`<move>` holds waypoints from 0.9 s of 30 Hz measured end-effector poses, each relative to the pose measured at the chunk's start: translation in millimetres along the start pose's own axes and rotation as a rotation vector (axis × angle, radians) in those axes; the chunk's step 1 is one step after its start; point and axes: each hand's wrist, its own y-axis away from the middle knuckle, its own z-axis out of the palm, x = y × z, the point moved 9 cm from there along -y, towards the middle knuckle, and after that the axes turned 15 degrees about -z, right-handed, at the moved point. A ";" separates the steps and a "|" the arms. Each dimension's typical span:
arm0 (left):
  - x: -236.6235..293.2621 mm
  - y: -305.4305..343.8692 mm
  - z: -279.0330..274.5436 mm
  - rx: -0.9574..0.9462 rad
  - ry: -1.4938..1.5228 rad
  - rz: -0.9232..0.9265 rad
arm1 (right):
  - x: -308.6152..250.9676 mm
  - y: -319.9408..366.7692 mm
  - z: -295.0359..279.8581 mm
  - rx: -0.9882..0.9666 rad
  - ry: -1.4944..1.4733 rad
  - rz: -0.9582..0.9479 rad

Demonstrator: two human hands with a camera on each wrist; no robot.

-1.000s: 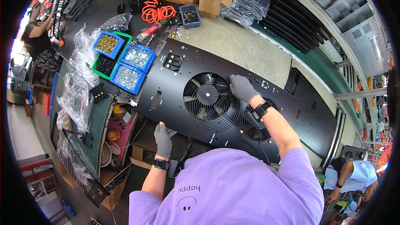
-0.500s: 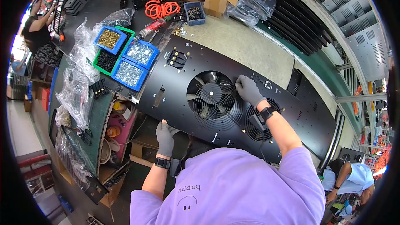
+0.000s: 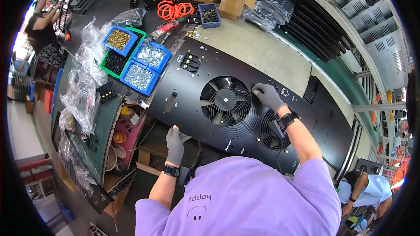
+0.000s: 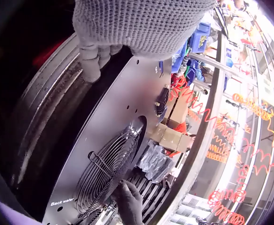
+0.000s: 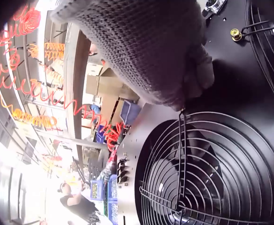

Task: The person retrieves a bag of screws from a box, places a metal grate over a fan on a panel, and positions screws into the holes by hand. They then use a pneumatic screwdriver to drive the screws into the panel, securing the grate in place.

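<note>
A long black metal panel (image 3: 192,105) with a round fan opening lies across the bench. A wire fan guard (image 3: 238,124) sits over the black fan (image 3: 226,99), slightly offset from it in the head view. My gloved right hand (image 3: 268,96) pinches at the end of one guard arm, near its upper right rim. In the right wrist view a tiny brass glint shows under the fingertips; the glove hides the rest. My gloved left hand (image 3: 176,145) rests against the panel's front edge, fingers fairly straight. A second fan guard (image 3: 273,133) carries brass screws at its rim.
Blue bins of silver fasteners (image 3: 140,78) and brass ones (image 3: 118,40) stand left of the panel. A red air tool (image 3: 165,29) with an orange coiled hose (image 3: 175,6) lies behind. Cardboard boxes (image 3: 234,4) and a stack of black panels (image 3: 313,26) line the back.
The head view has shifted slightly, so the panel and bins appear further right. My right hand stays at the guard's rim, its fingers slightly re-posed. My left hand keeps its place.
</note>
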 end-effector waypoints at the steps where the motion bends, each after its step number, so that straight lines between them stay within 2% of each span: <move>1: 0.7 0.0 0.9 -0.017 -0.006 0.009 | 3.2 2.7 -2.2 0.019 -0.027 0.054; 2: 1.4 0.0 0.2 -0.011 -0.005 0.011 | 4.0 0.3 1.2 0.017 -0.031 0.049; 4: 0.3 0.4 1.6 -0.019 0.006 -0.009 | 22.0 5.6 3.7 0.079 -0.010 0.222; 11: 6.4 3.8 5.8 0.007 0.051 0.000 | 13.0 10.0 -3.0 0.147 0.010 0.290; 17: 10.0 3.3 5.7 0.000 0.038 -0.007 | -6.1 10.3 -23.2 0.082 0.158 0.403; 19: 10.6 -0.6 5.5 -0.010 0.004 -0.002 | -1.6 8.9 -24.7 -0.036 0.227 0.418; 20: 11.4 -1.0 7.1 -0.014 0.004 -0.002 | 3.9 9.6 -25.7 -0.034 0.229 0.419; 25: 11.4 -4.8 6.4 -0.011 0.019 -0.009 | 39.9 14.1 -12.5 0.020 -0.006 0.458; 27: 10.1 -7.5 5.0 -0.019 0.000 -0.014 | 45.7 14.4 -10.2 0.020 -0.014 0.463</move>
